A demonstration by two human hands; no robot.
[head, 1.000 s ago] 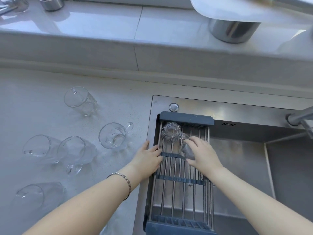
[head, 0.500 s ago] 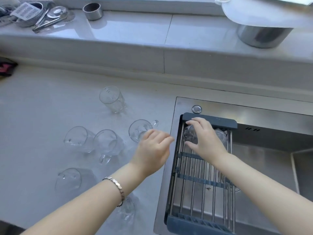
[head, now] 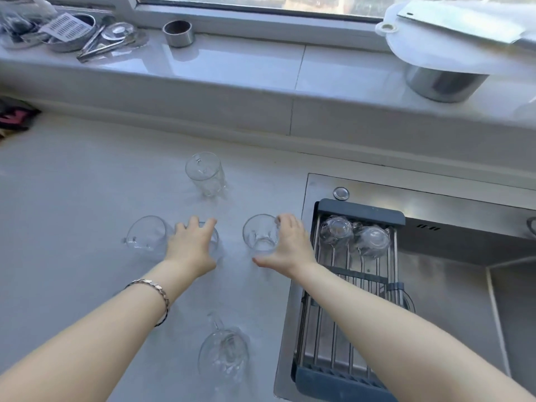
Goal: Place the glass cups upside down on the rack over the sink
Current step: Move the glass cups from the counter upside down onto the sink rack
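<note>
Two glass cups (head: 336, 230) (head: 372, 240) stand upside down at the far end of the blue-ended metal rack (head: 359, 211) over the sink (head: 452, 309). Several more glass cups with handles are on the counter. My right hand (head: 290, 245) wraps the right side of one upright cup (head: 258, 236), fingers at its rim and thumb at its near side. My left hand (head: 191, 245) lies with spread fingers over another cup (head: 215, 242), which is mostly hidden. Other cups sit to the left (head: 148, 237), farther back (head: 206, 174) and near me (head: 224, 353).
A raised tiled ledge (head: 232, 74) runs behind the counter, with a steel pot (head: 443, 82) under a white board, a small metal ring (head: 178, 33) and utensils (head: 72, 33). A round button (head: 340, 193) sits on the sink rim. Dark cloth (head: 14, 117) lies far left.
My right hand left the cups on the rack and moved left to a cup on the counter. My left hand moved from the rack's edge to another cup. The view shifted left.
</note>
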